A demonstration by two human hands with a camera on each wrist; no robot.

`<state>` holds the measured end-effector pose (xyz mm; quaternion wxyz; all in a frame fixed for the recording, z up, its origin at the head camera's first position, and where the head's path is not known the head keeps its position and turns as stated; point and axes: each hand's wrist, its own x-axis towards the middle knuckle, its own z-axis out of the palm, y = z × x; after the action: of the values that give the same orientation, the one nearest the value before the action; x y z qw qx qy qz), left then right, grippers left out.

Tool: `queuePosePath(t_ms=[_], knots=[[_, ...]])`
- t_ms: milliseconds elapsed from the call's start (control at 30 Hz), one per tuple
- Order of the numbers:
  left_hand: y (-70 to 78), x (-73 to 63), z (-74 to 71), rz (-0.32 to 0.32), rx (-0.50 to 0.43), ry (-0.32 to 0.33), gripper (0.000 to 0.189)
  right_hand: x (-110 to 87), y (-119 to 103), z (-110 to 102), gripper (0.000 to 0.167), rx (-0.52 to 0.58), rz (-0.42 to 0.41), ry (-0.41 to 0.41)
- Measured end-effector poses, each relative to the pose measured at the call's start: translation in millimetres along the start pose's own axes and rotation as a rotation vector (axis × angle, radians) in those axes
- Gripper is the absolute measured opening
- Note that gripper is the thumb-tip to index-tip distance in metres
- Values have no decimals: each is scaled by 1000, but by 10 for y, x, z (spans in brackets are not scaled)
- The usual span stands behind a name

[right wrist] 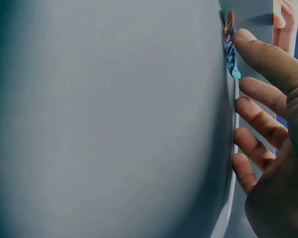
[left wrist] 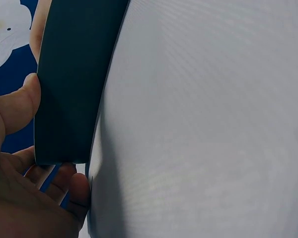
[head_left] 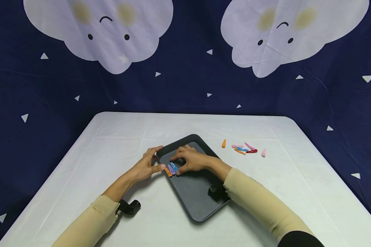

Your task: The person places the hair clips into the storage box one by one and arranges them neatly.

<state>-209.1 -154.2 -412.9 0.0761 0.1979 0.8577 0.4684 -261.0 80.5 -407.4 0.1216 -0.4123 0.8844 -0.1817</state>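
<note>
Gripping a dark grey tray [head_left: 201,202] at its far left corner with the left hand [head_left: 143,168], setting the thumb at the long rim and bending the fingers round the end wall. Probably held so to brace the tray against sliding on the white-covered bench [head_left: 296,185], and at a corner so as to leave the inside free.

Inside the tray, reaching down with the right hand [head_left: 191,159], moderately wide between thumb and forefinger. Spanning a blue snap hair clip [head_left: 174,167] from end to end with those two; impossible to tell whether actually pinching it or merely poised around it. Perhaps taken lengthwise to line it up without disturbing its neighbours.

Just beyond, towards the left wall, lying side by side with the blue one: a purple snap hair clip [head_left: 171,169], then an orange snap hair clip [head_left: 168,172], very near the left thumb. Seemingly ranged along the wall to make a neat row.

Outside, on the bench to the right, lying loosely in a cluster: pink, blue, orange and red clips [head_left: 251,151]. Set apart on either side of that: a single orange clip [head_left: 224,143] and a pale pink clip [head_left: 263,153].
</note>
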Motion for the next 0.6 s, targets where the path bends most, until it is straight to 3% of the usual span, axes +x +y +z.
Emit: queuePosePath(t_ms=[333,600], knots=[[10,13,12,-16,-2,-8,73,-45,-11,-83,51,46,7,28],[19,7,12,-44,-22,-21,74,-148,-9,-303,51,65,11,111]])
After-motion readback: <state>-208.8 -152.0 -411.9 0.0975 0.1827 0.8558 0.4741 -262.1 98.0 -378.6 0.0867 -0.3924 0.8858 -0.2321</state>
